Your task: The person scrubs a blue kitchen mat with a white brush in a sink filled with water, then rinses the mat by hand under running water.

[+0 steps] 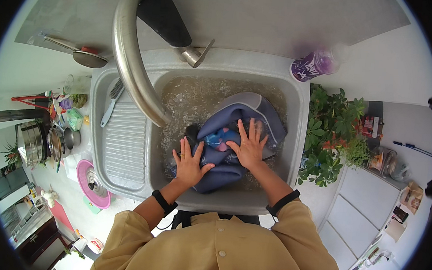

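Note:
A blue-grey fabric item with pale piping [236,103] lies bunched in murky water in the sink basin [204,203]. Both palms face down on it with fingers apart. My left hand [190,167], with a ring on one finger, rests at its left side, near a dark bit of cloth [191,133]. On the upper right part lies my right hand [251,146], some fingertips by the water. Between the hands a bright blue and pink patch [217,139] shows in the folds; whether it is a separate piece, I cannot tell. The fabric's underside is hidden under water.
A curved metal faucet [126,55] arches over the basin's left side, its lever [202,54] behind. On the ribbed drainboard [124,144] lies a long-handled brush [112,102]. A purple-labelled container [313,65] stands at the back right corner, above leafy plants [327,134].

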`<state>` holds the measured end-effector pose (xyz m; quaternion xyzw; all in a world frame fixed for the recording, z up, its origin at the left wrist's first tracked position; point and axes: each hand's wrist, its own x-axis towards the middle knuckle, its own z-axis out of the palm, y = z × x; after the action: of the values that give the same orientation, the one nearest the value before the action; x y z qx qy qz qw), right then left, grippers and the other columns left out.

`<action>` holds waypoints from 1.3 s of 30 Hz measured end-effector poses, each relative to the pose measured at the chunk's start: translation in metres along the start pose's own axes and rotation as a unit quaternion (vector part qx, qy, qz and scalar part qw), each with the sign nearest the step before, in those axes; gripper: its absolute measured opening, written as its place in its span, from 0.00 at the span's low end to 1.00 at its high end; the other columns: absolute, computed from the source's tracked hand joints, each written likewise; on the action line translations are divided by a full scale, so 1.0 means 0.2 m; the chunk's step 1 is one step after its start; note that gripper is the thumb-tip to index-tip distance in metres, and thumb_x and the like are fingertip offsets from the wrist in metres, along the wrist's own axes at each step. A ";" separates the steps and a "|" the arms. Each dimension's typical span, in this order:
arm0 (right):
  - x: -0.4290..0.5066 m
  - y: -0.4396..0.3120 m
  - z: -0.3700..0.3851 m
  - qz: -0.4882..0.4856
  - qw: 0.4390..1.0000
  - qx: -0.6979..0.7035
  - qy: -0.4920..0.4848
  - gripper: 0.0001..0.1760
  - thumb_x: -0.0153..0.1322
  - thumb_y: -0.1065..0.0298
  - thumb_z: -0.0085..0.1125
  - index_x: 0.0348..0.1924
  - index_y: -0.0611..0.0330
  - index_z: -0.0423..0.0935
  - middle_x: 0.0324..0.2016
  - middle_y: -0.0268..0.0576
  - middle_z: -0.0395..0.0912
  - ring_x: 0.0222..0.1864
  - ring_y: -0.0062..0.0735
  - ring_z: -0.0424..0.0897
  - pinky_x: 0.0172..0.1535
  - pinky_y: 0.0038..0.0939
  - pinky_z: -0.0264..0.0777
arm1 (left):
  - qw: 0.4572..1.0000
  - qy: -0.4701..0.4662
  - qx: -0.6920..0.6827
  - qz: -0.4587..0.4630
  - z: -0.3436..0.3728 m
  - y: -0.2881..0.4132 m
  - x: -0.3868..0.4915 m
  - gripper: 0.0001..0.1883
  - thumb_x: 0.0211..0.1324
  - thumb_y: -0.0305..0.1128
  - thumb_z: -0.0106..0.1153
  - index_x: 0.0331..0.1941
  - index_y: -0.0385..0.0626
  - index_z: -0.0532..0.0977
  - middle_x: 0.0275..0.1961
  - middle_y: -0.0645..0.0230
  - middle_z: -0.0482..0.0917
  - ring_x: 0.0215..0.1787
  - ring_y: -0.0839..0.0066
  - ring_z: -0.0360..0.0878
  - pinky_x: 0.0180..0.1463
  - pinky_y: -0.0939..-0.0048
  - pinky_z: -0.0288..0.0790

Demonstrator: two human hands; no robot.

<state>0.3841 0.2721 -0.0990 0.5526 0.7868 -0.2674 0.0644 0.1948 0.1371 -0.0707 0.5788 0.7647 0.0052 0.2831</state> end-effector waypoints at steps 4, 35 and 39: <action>0.17 -0.01 0.01 0.066 0.997 -0.001 -0.050 0.46 0.71 0.26 0.44 0.75 0.38 0.55 0.76 0.56 0.44 0.77 0.59 0.42 0.67 0.77 0.38 | 0.997 -0.053 0.016 -0.061 0.02 -0.01 0.23 0.43 0.60 0.66 0.53 0.73 0.56 0.58 0.75 0.36 0.48 0.77 0.38 0.45 0.69 0.25 0.46; -0.02 0.32 0.14 0.339 0.832 0.387 0.207 0.57 0.60 0.49 0.77 0.76 0.43 0.52 0.68 0.58 0.58 0.71 0.54 0.57 0.70 0.50 0.54 | 0.920 0.029 -0.386 -0.058 -0.45 -0.15 0.27 0.30 0.50 0.30 0.73 0.57 0.46 0.69 0.49 0.64 0.76 0.50 0.74 0.75 0.56 0.72 0.70; 0.14 0.29 0.09 0.441 0.640 0.626 0.066 0.61 0.58 0.48 0.79 0.75 0.51 0.50 0.60 0.49 0.69 0.46 0.38 0.76 0.34 0.37 0.75 | 0.901 0.053 -0.428 -0.037 -0.57 -0.10 0.00 0.27 0.52 0.24 0.69 0.55 0.47 0.69 0.49 0.65 0.74 0.51 0.75 0.72 0.58 0.74 0.67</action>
<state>0.4227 0.3009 -0.1456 0.7586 0.0965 -0.5986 -0.2385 0.1266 0.1677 0.0183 0.3724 0.7233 0.3524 0.4627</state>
